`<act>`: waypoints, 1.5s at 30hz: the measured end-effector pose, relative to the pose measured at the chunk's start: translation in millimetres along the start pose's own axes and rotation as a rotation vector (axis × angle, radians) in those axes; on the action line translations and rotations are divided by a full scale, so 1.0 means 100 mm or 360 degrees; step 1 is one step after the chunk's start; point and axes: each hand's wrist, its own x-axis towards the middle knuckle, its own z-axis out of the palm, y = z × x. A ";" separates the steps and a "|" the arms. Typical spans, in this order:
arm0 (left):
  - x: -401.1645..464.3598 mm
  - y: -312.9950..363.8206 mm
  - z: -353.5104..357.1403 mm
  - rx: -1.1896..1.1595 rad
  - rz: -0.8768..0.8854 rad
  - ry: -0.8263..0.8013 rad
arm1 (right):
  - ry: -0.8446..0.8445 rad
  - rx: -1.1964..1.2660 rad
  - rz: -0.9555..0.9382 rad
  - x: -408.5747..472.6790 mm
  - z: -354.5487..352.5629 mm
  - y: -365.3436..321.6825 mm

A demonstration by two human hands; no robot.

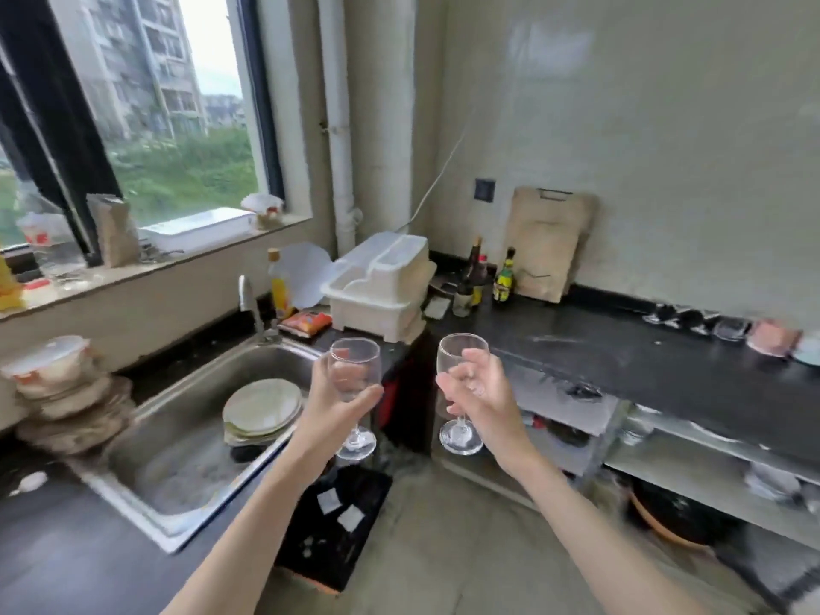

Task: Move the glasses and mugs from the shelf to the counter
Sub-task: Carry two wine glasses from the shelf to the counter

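Two wine glasses held upright, both hands, above floor betw. sink [186,441] & counter [656,361].
L hand [330,408] wrapped on left glass [355,370] bowl; R hand [481,395] closed on right glass [461,361] bowl.

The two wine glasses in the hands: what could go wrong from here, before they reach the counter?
1. The left hand and right hand hold the left glass and right glass close together in the air; they could knock together.
2. Both hang over the floor, not the counter, so a slip would likely break one.
3. Glassware already stands at the counter's back; a careless set-down could hit it.
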 end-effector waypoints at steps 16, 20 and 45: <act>1.22 0.18 3.94 -0.0050 0.0080 -0.0725 | 0.0778 -0.0165 0.0061 0.56 -3.62 0.31; 1.74 0.08 4.67 -0.0067 0.0069 -0.0780 | 0.0884 -0.0195 0.0082 1.03 -4.29 0.52; 4.71 -0.99 8.23 0.0137 -0.0302 -0.0989 | 0.0816 -0.0354 0.0469 4.29 -7.34 2.15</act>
